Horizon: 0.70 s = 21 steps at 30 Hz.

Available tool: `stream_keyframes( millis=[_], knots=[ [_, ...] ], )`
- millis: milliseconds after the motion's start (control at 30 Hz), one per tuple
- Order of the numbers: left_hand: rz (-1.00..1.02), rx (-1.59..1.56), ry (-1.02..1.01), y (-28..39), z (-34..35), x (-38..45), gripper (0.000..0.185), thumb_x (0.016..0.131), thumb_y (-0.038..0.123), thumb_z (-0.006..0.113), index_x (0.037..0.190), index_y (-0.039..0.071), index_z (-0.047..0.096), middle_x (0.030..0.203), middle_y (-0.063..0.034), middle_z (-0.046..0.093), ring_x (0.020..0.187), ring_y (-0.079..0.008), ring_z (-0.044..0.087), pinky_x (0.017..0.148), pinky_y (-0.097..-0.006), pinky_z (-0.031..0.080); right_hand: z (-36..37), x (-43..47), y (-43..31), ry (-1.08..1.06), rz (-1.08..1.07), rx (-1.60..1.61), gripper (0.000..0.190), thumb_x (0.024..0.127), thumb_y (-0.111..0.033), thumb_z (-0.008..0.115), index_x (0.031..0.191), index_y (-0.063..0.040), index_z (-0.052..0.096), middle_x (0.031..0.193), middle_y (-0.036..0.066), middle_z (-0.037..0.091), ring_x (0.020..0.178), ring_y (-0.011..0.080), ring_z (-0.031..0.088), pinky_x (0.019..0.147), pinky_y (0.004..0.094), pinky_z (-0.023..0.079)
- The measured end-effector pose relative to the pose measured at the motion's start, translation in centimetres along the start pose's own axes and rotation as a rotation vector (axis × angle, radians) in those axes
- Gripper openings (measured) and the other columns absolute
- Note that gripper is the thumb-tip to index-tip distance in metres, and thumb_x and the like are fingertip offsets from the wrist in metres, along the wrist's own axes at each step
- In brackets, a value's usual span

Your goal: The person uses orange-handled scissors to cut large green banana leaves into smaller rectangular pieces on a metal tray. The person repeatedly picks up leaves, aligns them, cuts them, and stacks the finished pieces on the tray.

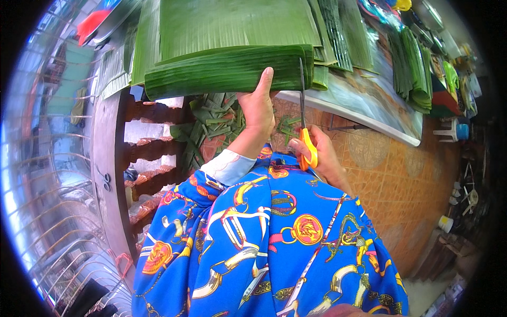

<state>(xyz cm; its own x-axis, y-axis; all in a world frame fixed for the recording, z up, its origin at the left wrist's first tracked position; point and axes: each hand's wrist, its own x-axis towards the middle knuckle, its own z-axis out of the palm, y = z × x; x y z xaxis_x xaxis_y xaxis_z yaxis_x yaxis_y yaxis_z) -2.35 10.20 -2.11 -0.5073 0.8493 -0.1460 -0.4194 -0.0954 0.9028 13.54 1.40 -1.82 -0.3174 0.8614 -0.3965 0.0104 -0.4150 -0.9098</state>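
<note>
A folded bundle of green banana leaf (206,71) lies crosswise in front of me. My left hand (257,105) grips its lower edge, thumb on top and the other fingers hidden beneath. In my right hand (323,148) are orange-handled scissors (309,150). Their long metal blades point away from me and lie across the bundle near its right end. Only a narrow line of blade shows, so how far apart the blades are is hard to see. Behind the bundle, wide flat banana leaf sheets (237,23) cover the table.
Cut leaf scraps (218,123) litter the tiled floor (376,190) below. More folded leaves (412,67) hang over the marbled tabletop (368,103) at right. A wooden railing (109,158) with dark scissors (106,182) on it runs along the left, beside a wire grille (59,190).
</note>
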Motion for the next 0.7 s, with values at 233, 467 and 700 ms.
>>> stream_keyframes(
  millis=[233, 467, 700],
  knots=[
    [0.014, -0.033, 0.023, 1.3, 0.0, -1.4, 0.039, 0.084, 0.005, 0.074, 0.119, 0.003, 0.055, 0.116, -0.003, 0.057, 0.102, -0.0125, 0.055, 0.092, -0.0278, 0.045, 0.2, 1.7, -0.3, -0.034, -0.018, 0.007, 0.045, 0.087, -0.026, 0.072, 0.114, 0.002, 0.05, 0.07, 0.003, 0.057, 0.055, 0.0102, 0.055, 0.048, 0.0246, 0.045],
    [0.028, -0.018, 0.049, 1.9, -0.8, -1.4, 0.034, 0.084, 0.006, 0.074, 0.114, 0.003, 0.058, 0.111, -0.0022, 0.06, 0.099, -0.0122, 0.056, 0.091, -0.0277, 0.045, 0.2, 2.1, 0.7, -0.049, -0.074, -0.004, 0.043, 0.086, -0.022, 0.074, 0.113, 0.001, 0.051, 0.071, 0.002, 0.057, 0.055, 0.0092, 0.055, 0.048, 0.0241, 0.045],
    [-0.003, -0.005, 0.069, 1.5, -2.9, -2.6, 0.034, 0.084, 0.004, 0.074, 0.115, 0.003, 0.058, 0.112, -0.0019, 0.059, 0.099, -0.0115, 0.056, 0.09, -0.0265, 0.045, 0.5, 3.3, 0.6, -0.13, -0.047, 0.065, 0.042, 0.085, -0.02, 0.075, 0.112, 0.0, 0.051, 0.074, 0.002, 0.056, 0.057, 0.0091, 0.055, 0.05, 0.0232, 0.045]
  ],
)
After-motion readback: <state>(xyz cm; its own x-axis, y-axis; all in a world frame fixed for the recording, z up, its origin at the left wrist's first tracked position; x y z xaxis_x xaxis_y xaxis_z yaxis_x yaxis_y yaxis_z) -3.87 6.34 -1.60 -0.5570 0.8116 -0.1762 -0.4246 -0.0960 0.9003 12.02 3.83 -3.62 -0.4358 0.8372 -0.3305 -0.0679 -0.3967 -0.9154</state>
